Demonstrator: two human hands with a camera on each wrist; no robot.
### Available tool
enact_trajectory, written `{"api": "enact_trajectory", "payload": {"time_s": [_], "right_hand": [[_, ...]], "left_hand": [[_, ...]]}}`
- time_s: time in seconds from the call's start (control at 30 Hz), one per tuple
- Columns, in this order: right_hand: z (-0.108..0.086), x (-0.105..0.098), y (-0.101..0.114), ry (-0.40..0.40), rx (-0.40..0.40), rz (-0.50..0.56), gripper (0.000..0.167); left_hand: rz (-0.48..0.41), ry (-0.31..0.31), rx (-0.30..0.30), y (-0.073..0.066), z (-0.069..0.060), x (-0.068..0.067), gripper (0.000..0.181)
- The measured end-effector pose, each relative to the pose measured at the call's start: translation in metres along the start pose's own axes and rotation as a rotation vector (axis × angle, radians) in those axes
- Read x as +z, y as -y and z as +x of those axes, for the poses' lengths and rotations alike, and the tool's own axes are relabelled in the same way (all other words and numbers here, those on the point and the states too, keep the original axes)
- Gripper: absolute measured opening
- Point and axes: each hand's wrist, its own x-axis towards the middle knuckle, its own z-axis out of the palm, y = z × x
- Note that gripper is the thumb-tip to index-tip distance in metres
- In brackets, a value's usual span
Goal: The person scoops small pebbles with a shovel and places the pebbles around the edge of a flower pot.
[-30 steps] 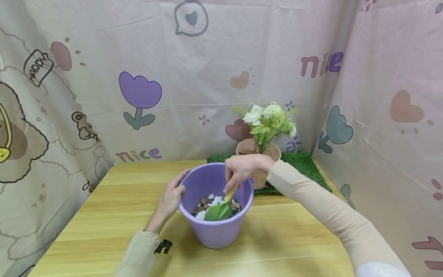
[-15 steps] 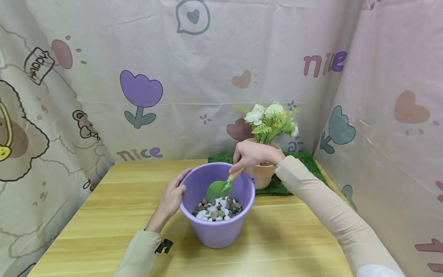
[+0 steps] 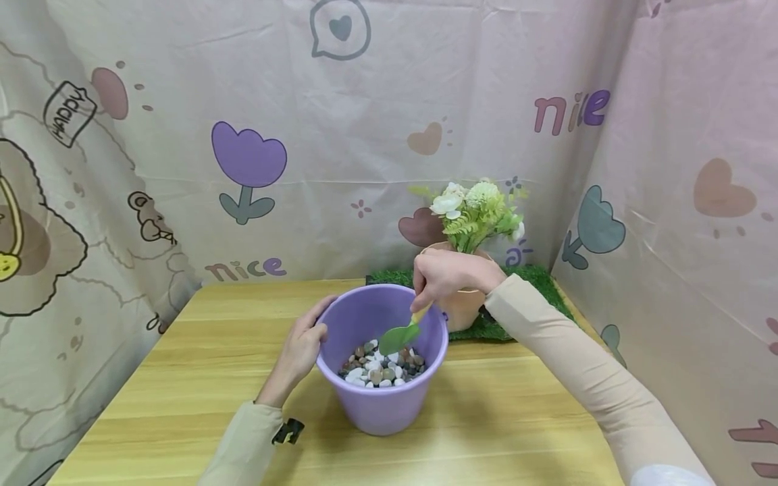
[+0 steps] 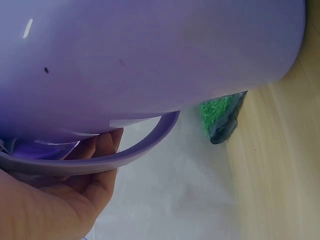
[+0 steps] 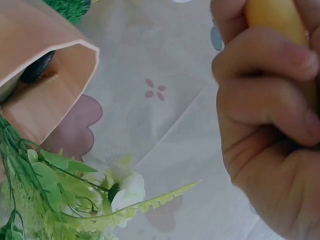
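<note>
A purple bucket [image 3: 381,412] stands on the wooden table with white, brown and grey pebbles [image 3: 373,373] in its bottom. My left hand [image 3: 304,344] grips the bucket's left rim, thumb towards the inside. In the left wrist view, the bucket's curved handle [image 4: 145,145] crosses in front of the fingers [image 4: 102,187]. Above the bucket's right rim, my right hand [image 3: 450,275] holds a small garden trowel [image 3: 399,338] by its yellow handle [image 5: 277,17]. The trowel's green blade points down to the left over the pebbles; whether it touches them I cannot tell.
Behind the bucket to the right, a peach flowerpot [image 3: 463,309] stands on an artificial grass mat [image 3: 535,287]. White flowers [image 3: 477,209] with green leaves rise from the pot, close behind my right hand. Printed cloth [image 3: 340,135] hangs behind the wooden table [image 3: 243,337].
The trowel rose from low among the pebbles, its blade tilting up, then dipped slightly and shifted right. My right hand moved up and right; my left hand kept its place on the rim.
</note>
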Motion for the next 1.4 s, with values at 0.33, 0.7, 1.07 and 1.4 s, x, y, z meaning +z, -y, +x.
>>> {"api": "enact_trajectory", "payload": {"time_s": [0.33,0.7,1.07,1.4], "right_hand": [[0.002,0.007,0.004,0.107,-0.023,0.013,0.040],[0.000,0.000,-0.006,-0.085,0.035,-0.015,0.028],[-0.004,0.009,0.010,-0.102,0.138,-0.090,0.024],[0.000,0.009,0.047,-0.033,0.183,-0.295,0.020]], "left_hand": [[0.005,-0.011,-0.006,0.000,0.000,0.000,0.069],[-0.005,-0.001,-0.006,0.000,-0.001,0.000,0.068],[-0.011,0.000,-0.006,0.001,-0.001,0.000,0.068],[-0.006,-0.005,-0.005,0.001,0.000,0.001,0.069]]}}
